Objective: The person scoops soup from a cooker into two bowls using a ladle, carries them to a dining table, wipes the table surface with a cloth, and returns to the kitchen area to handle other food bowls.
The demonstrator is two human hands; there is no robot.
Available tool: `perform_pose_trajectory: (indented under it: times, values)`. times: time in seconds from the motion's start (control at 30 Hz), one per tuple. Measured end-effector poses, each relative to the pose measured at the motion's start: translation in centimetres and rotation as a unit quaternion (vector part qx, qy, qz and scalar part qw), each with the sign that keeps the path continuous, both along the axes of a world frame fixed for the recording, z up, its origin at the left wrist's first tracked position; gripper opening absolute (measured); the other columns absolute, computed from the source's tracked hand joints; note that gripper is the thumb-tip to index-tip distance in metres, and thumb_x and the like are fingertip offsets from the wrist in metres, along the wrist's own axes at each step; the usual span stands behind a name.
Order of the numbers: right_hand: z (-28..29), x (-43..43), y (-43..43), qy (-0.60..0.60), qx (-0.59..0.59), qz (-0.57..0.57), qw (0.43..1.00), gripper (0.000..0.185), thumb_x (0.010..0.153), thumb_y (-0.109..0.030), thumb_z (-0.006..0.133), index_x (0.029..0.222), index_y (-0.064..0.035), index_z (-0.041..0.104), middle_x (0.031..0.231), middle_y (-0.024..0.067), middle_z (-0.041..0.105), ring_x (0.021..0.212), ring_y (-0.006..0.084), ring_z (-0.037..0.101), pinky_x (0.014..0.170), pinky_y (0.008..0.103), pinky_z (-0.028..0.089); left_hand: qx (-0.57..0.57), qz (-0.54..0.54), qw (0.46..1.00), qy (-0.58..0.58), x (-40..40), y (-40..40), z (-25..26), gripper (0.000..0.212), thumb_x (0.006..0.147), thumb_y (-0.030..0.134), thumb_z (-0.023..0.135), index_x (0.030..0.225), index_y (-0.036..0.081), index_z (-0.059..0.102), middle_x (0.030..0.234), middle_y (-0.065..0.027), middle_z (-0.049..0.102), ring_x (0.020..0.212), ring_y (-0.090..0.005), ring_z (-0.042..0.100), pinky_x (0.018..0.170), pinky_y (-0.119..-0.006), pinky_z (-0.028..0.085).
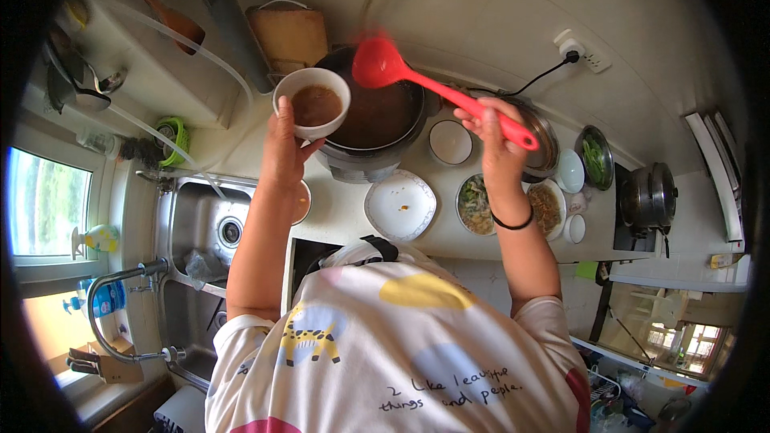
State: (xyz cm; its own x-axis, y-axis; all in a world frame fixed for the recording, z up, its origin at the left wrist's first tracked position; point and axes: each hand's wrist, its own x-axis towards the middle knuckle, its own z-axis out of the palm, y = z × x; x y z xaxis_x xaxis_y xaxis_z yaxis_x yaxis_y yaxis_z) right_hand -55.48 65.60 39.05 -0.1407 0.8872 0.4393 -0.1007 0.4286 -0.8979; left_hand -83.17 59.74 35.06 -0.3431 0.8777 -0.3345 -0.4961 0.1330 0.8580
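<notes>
My left hand [287, 138] holds a white bowl [346, 102] of brown soup up at the left edge of a round pot. In my right hand [494, 132] is the handle of a red ladle [380, 63], its head raised above the dark pot [385, 111], which holds brown liquid. Below the pot lies a white patterned plate [391, 216] with a few small crumbs on it. A white bowl [450, 142] stands between the pot and my right hand. Another bowl [304, 203] with orange-brown contents is partly hidden behind my left forearm.
To the left is a double steel sink [191, 207] with a curved faucet [93, 313]. Near my right forearm stand a bowl of vegetables [474, 204], a dish of shredded food [546, 207] and a bowl of greens [594, 159]. A steel pot [648, 195] sits at the far right.
</notes>
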Motion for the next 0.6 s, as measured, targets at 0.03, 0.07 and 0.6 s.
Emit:
perform_pose_trajectory:
  times: [0.03,0.07,0.6]
  values:
    - [-1.1,-0.3,0.4,-0.023,-0.009,-0.007,1.0,0.016,0.091,-0.009,0.048,0.104,-0.0012,0.051,0.094,0.0095,0.059,0.083,0.0193,0.063,0.071,0.0263,0.05,0.0,0.011,1.0,0.003,-0.3,-0.6,0.2,0.057,0.086,0.057,0.042,0.124,0.015,0.04,0.12,-0.0047,0.049,0.106,-0.0188,0.051,0.086,-0.038,0.044]
    - [-2.1,-0.5,0.8,-0.037,-0.011,-0.005,0.999,0.014,0.088,-0.009,0.052,0.1,-0.0017,0.054,0.091,0.0083,0.059,0.08,0.017,0.063,0.069,0.0259,0.049,0.001,0.021,1.0,0.006,-0.5,-1.1,0.4,0.057,0.086,0.057,0.042,0.124,0.015,0.04,0.121,-0.0051,0.049,0.106,-0.0189,0.051,0.086,-0.038,0.044]
    - [-8.2,-4.1,0.6,-0.057,-0.149,0.022,0.987,0.017,0.09,-0.017,0.051,0.099,-0.0024,0.054,0.082,0.0081,0.061,0.075,0.017,0.064,0.064,0.024,0.05,0.003,0.115,0.993,-0.021,-4.1,-6.5,-1.6,0.057,0.086,0.054,0.044,0.122,0.01,0.042,0.116,-0.0083,0.052,0.099,-0.0193,0.056,0.076,-0.035,0.05]
